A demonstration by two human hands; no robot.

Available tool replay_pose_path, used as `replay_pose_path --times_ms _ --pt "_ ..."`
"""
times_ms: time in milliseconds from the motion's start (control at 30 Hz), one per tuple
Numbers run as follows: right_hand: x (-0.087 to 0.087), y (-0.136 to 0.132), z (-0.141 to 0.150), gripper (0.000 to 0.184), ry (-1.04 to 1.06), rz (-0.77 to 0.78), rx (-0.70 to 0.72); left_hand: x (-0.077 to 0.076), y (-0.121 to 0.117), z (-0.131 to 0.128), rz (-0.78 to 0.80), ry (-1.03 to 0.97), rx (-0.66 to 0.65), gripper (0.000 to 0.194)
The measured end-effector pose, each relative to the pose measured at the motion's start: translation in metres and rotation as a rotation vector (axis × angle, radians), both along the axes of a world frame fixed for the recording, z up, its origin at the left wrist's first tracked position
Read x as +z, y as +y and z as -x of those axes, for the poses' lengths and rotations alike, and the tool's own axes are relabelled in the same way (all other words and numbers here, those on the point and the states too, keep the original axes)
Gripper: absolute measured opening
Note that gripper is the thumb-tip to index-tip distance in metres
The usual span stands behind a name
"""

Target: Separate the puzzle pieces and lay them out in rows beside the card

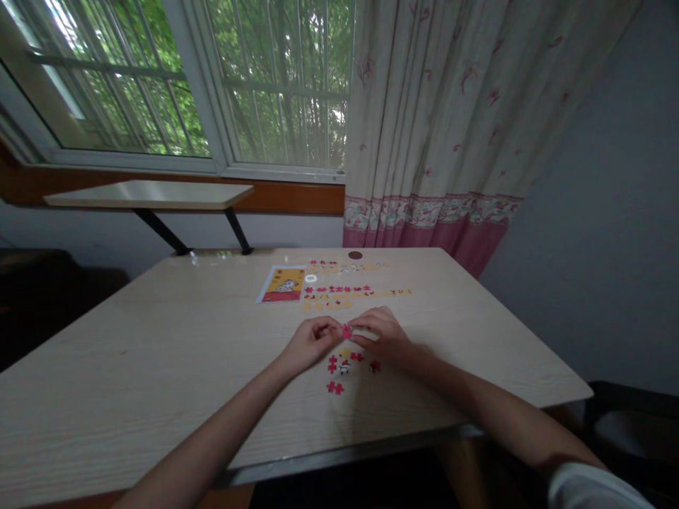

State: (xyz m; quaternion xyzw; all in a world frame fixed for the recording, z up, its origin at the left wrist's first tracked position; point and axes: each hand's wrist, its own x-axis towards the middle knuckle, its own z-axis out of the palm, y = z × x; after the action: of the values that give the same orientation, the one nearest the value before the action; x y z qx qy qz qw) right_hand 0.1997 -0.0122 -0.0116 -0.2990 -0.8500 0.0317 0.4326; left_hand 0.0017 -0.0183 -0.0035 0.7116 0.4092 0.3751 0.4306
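Note:
Between the fingertips of both hands, just above the table, is a red jigsaw puzzle piece [346, 331]. My left hand [312, 342] pinches its left side with curled fingers. From the right, my right hand [386, 335] grips it between thumb and fingers. Whether it is one piece or joined pieces I cannot tell. Below the hands lie loose pieces: a red pair [335, 388], a red upright piece [332, 365], a white and dark piece [344, 367], a yellow piece [344, 353] and a red and dark piece [375, 366].
Beyond the hands, rows of red pieces [339, 288] and yellow pieces [318, 306] lie spread out. A picture sheet [283, 285] with a white animal is left of them. A raised shelf [148, 194] stands at the back left of the table [159, 367]. A curtain [424, 127] hangs behind.

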Motion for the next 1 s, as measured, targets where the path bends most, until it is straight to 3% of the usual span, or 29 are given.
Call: replay_pose_path --times_ms 100,233,367,1000 --pt "0.006 0.007 -0.010 0.019 0.038 -0.040 -0.096 -0.001 -0.001 0.003 -0.089 0.094 0.014 0.025" --pt "0.017 0.017 -0.029 0.021 0.121 -0.020 -0.285 0.001 -0.005 0.010 -0.322 0.366 -0.026 0.021" --pt "0.018 0.022 -0.041 0.021 0.137 0.011 -0.340 0.003 -0.006 0.016 -0.465 0.536 -0.060 0.019" --pt "0.015 0.022 -0.042 0.023 0.152 0.050 -0.326 0.004 -0.003 0.025 -0.531 0.665 -0.068 0.024"
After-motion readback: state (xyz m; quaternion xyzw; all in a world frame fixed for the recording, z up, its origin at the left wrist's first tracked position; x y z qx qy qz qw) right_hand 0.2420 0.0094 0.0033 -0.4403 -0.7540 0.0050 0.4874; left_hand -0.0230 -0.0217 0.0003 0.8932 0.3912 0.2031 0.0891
